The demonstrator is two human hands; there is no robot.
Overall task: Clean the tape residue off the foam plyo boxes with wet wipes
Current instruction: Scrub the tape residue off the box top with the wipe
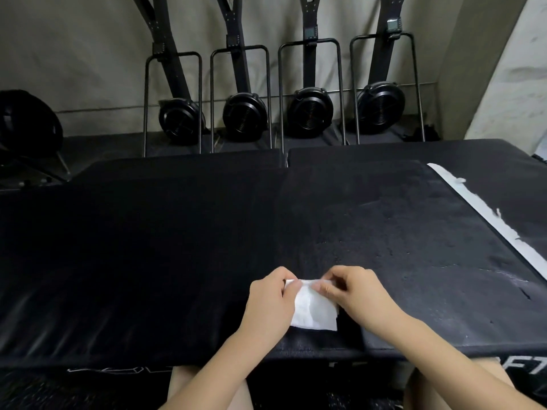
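Above near edge of black foam plyo box (384, 232), white wet wipe (313, 310) pinched at top corners by left hand (270, 301) and right hand (356, 294), white tape strip (485, 211) along box's right side, four fan machines (309, 113) behind

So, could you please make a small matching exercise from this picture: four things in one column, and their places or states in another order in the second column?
Things:
1. wet wipe
2. white tape strip
3. left hand
4. fan machines

Places or states:
A. standing in a row by the wall
B. stuck along the right side of the foam plyo box
C. held between both hands
D. pinching the wipe's left edge

Pairs: 1-C, 2-B, 3-D, 4-A
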